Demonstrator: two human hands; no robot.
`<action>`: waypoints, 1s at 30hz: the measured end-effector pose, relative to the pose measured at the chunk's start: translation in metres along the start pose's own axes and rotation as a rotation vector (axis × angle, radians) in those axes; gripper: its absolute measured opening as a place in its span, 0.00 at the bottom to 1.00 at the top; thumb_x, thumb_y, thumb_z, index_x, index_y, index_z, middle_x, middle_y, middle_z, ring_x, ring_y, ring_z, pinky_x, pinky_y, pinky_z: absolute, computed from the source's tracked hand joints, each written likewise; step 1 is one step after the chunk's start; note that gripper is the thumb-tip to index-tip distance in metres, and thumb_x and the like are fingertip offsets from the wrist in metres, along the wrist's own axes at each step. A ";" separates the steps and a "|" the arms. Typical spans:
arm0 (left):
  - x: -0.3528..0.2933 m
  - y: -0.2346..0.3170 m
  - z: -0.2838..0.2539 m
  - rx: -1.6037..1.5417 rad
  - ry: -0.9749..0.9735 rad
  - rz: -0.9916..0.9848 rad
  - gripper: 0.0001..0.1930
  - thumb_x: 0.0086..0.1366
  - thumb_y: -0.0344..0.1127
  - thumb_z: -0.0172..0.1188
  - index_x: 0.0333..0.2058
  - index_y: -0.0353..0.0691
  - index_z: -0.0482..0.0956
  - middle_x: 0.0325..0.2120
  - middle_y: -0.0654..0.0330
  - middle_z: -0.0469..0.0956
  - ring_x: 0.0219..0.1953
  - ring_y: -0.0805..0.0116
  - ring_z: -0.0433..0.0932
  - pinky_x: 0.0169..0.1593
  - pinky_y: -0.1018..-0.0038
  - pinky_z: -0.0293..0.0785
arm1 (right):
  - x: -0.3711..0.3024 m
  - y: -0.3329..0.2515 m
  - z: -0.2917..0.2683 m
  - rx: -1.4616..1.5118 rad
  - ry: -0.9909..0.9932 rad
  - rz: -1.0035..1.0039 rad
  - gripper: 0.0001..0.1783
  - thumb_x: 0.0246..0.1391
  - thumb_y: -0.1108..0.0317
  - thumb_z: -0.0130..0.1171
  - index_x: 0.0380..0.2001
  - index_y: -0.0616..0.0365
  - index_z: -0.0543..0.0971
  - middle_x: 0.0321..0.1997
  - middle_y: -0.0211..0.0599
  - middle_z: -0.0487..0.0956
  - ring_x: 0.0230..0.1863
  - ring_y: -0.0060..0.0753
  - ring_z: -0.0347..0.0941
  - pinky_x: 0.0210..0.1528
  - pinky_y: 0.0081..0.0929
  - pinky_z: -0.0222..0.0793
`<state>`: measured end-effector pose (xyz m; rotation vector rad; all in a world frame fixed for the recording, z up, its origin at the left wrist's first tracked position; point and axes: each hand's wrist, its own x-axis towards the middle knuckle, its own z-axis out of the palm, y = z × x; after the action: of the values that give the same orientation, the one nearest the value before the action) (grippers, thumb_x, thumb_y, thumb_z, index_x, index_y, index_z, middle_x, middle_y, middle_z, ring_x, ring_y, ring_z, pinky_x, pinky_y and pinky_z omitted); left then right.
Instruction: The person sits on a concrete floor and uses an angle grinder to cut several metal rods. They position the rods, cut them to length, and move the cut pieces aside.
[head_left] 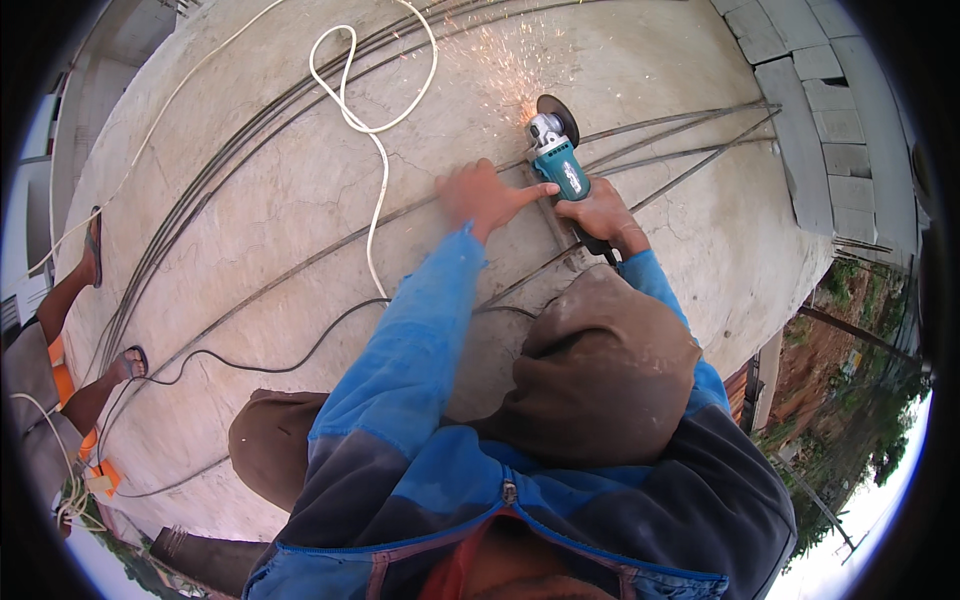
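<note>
Head view: teal-and-silver angle grinder (563,168)

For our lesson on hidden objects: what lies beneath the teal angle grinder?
Around the angle grinder, a concrete surface shows, with metal rods extending to its right. What lies directly beneath its body is covered.

Zip-front jacket (720,490), bright blue on the forearms and chest, dark navy at the shoulders; zip slider (510,492) at mid-chest; red inner garment (455,572); brown trousers (610,370), pale-smudged; left hand (482,200) and right hand (607,214) bare.
</note>
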<state>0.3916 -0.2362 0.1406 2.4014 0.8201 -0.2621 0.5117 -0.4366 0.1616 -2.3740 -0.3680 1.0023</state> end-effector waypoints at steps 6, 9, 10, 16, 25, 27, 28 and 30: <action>0.001 -0.004 -0.005 -0.046 -0.028 0.001 0.66 0.41 0.97 0.66 0.49 0.28 0.89 0.48 0.40 0.89 0.55 0.42 0.85 0.65 0.41 0.66 | -0.005 -0.012 0.001 0.023 -0.010 0.018 0.26 0.45 0.54 0.75 0.41 0.65 0.89 0.35 0.48 0.90 0.38 0.42 0.88 0.46 0.40 0.83; 0.002 -0.001 -0.005 -0.034 -0.026 0.000 0.67 0.41 0.97 0.66 0.50 0.27 0.89 0.49 0.40 0.89 0.55 0.42 0.85 0.65 0.41 0.66 | -0.001 -0.005 0.001 0.016 -0.002 0.000 0.25 0.45 0.54 0.75 0.40 0.65 0.89 0.35 0.48 0.90 0.38 0.42 0.88 0.46 0.40 0.83; 0.003 -0.001 -0.004 -0.036 -0.026 -0.001 0.67 0.41 0.96 0.66 0.50 0.27 0.89 0.49 0.40 0.89 0.56 0.42 0.85 0.65 0.41 0.66 | 0.000 -0.003 0.001 0.020 -0.005 0.004 0.25 0.45 0.55 0.75 0.40 0.65 0.89 0.35 0.49 0.90 0.38 0.43 0.88 0.47 0.40 0.83; 0.003 -0.002 -0.001 -0.028 -0.002 -0.002 0.66 0.39 0.97 0.65 0.48 0.31 0.90 0.46 0.44 0.89 0.53 0.45 0.86 0.64 0.43 0.68 | -0.004 -0.005 0.004 0.005 0.046 -0.031 0.26 0.44 0.55 0.75 0.43 0.65 0.88 0.38 0.50 0.90 0.41 0.45 0.88 0.49 0.42 0.82; 0.005 -0.004 0.001 -0.014 -0.002 0.002 0.65 0.36 0.98 0.65 0.46 0.32 0.90 0.44 0.45 0.89 0.50 0.47 0.87 0.62 0.46 0.70 | 0.002 0.002 0.006 -0.009 0.030 -0.031 0.28 0.43 0.55 0.75 0.44 0.65 0.87 0.41 0.52 0.90 0.43 0.47 0.89 0.52 0.43 0.83; 0.005 -0.004 0.001 -0.017 0.003 0.004 0.65 0.36 0.98 0.65 0.46 0.32 0.90 0.44 0.45 0.89 0.50 0.47 0.87 0.61 0.46 0.70 | 0.004 0.004 0.006 -0.002 0.032 -0.032 0.28 0.43 0.55 0.75 0.44 0.65 0.87 0.41 0.52 0.90 0.43 0.48 0.89 0.52 0.43 0.83; 0.005 -0.004 0.002 -0.018 0.007 0.004 0.65 0.36 0.98 0.65 0.46 0.32 0.90 0.44 0.45 0.89 0.51 0.47 0.87 0.62 0.46 0.70 | 0.004 0.005 0.006 0.002 0.027 -0.026 0.28 0.44 0.55 0.75 0.44 0.65 0.87 0.41 0.52 0.90 0.43 0.48 0.89 0.52 0.43 0.83; 0.004 -0.004 0.002 -0.025 0.005 0.003 0.65 0.36 0.98 0.66 0.46 0.32 0.90 0.44 0.44 0.89 0.51 0.47 0.87 0.62 0.46 0.70 | 0.004 0.006 0.006 0.008 0.023 -0.019 0.28 0.44 0.56 0.75 0.45 0.65 0.87 0.41 0.52 0.91 0.43 0.48 0.89 0.52 0.42 0.83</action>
<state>0.3925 -0.2324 0.1357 2.3809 0.8179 -0.2436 0.5100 -0.4373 0.1522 -2.3682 -0.3764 0.9655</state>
